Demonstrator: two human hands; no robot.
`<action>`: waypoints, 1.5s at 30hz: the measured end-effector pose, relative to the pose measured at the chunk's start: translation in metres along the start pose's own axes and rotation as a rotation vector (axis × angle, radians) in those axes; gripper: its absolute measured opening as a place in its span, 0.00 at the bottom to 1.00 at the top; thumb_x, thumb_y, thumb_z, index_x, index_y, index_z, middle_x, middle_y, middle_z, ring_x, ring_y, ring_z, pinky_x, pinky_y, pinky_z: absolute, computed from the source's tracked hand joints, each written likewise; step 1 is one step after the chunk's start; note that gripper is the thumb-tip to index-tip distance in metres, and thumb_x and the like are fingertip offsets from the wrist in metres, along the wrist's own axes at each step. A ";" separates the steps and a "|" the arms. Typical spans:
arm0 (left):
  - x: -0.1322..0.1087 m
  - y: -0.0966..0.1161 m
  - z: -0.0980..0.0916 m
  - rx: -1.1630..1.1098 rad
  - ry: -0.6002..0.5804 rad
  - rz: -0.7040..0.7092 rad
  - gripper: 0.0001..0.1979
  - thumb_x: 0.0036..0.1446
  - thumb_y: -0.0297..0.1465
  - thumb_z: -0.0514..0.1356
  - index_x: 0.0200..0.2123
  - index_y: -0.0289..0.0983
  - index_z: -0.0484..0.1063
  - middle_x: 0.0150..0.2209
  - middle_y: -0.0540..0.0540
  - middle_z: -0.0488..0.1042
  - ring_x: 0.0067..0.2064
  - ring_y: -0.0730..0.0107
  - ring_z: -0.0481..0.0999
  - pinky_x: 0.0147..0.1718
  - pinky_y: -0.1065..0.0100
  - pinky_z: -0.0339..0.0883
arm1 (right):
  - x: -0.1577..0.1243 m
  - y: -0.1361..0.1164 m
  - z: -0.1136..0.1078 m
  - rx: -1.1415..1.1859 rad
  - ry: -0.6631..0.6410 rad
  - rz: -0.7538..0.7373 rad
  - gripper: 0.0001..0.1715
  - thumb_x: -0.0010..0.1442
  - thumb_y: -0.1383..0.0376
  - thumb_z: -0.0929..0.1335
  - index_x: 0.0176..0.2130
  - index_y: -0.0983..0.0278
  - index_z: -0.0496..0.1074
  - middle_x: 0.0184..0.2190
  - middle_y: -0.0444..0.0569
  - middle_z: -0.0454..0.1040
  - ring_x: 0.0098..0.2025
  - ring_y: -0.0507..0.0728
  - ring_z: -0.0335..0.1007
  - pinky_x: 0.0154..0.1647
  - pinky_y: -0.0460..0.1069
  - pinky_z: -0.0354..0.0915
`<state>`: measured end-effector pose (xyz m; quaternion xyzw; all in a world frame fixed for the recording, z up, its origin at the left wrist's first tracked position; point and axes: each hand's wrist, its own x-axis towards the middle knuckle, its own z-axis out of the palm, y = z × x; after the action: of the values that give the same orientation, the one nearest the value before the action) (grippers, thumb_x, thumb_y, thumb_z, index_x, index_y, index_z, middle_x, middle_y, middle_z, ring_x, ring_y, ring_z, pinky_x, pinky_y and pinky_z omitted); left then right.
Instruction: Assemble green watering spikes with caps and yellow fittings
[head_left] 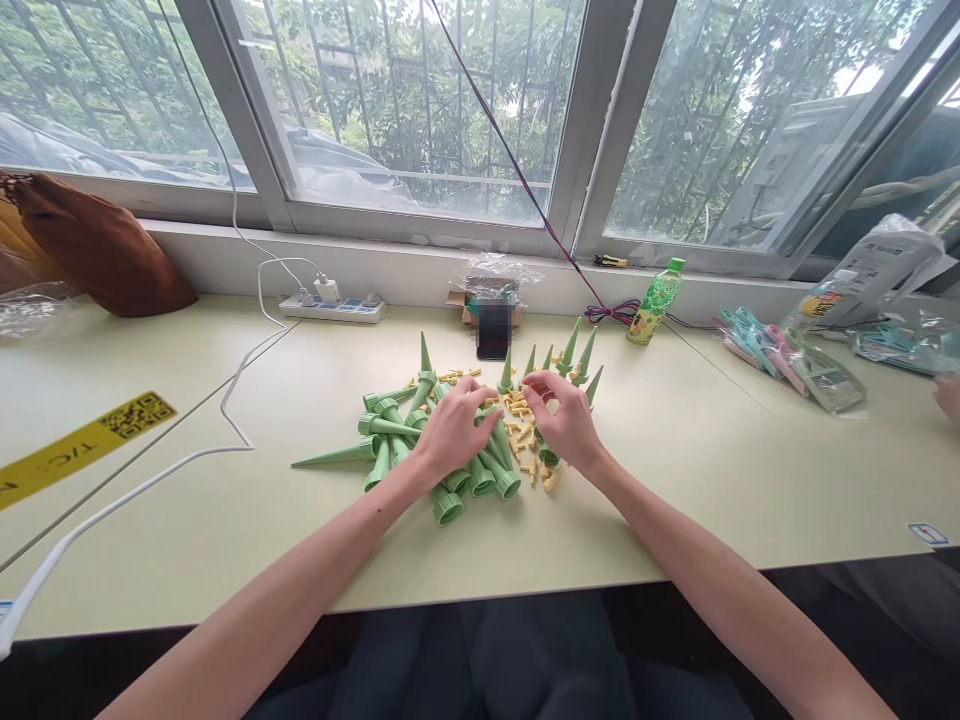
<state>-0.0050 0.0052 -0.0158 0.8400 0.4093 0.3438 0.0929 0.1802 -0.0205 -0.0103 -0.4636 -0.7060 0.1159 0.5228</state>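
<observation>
Green plastic cone spikes with threaded, cup-like ends (pixel 448 507) lie in a pile at the middle of the table. My left hand (pixel 456 425) is over the right part of this pile, its fingers curled and its thumb beside a green spike. What its fingertips hold is too small to tell. Small yellow plastic valve pieces (pixel 519 404) are scattered between my hands. My right hand (pixel 564 415) is above their right side, thumb and fingers drawn together around something I cannot make out. Several green spikes (pixel 586 355) stand point-up just behind my right hand.
A phone (pixel 493 332) leans against a small box behind the pieces. A white power strip (pixel 334 308) and its cable (pixel 232 395) are to the left. Toward the right are a green-capped bottle (pixel 655 302) and pastel plastic items (pixel 772 350). Another person's hand (pixel 948 396) shows at the right edge.
</observation>
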 end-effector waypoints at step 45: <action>0.002 0.008 -0.002 -0.222 0.093 0.022 0.04 0.64 0.31 0.54 0.39 0.37 0.66 0.40 0.45 0.71 0.31 0.71 0.74 0.30 0.68 0.70 | -0.001 0.008 0.003 -0.054 -0.071 0.077 0.11 0.65 0.64 0.62 0.40 0.63 0.72 0.38 0.51 0.76 0.37 0.56 0.71 0.37 0.50 0.67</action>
<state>-0.0006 0.0014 -0.0103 0.8121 0.3636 0.4264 0.1626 0.1821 -0.0162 -0.0170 -0.4998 -0.7087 0.1334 0.4797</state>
